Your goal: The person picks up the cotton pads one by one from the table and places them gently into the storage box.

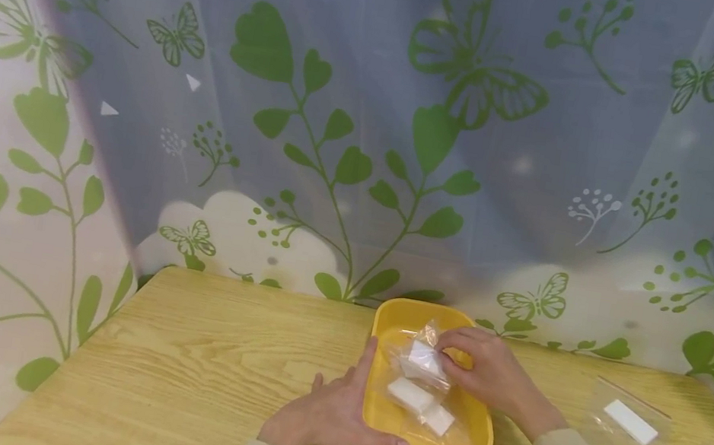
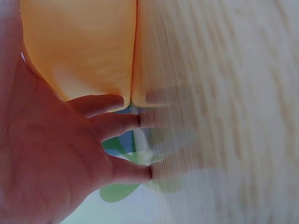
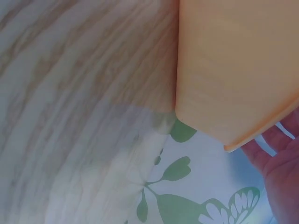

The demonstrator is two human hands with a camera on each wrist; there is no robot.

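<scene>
While the person leaned over the light wooden table (image 1: 189,374), the left hand (image 1: 331,415) lay flat against the near left side of the shallow yellow plastic tray (image 1: 476,444), fingers straight and spread, the thumb stretched along the tray's near rim and the fingertips pointing toward the curtain. Nothing was held in that hand; it only rested on the table and touched the tray's wall. From the left wrist view the same left hand (image 2: 51,158) showed an open palm with loose fingers beside the tray (image 2: 84,46).

Over the far right part of the tray, the right hand (image 1: 487,369) arched downward with its fingers curled, pinching the upper of two clear plastic bags holding white rectangular blocks (image 1: 423,359). That bag looked crumpled at its top, and its white block sat tilted. The second bag (image 1: 422,409) lay flat in the tray just nearer the person, its white block lying slantwise. From the right wrist view only the tray's underside (image 3: 233,70) and a part of the palm (image 3: 280,158) could be seen.

Right of the tray, well apart from it, two more clear bags with white strips (image 1: 628,421) lay on the table. Behind the tray hung a sheer curtain printed with green leaves and butterflies (image 1: 371,125).
</scene>
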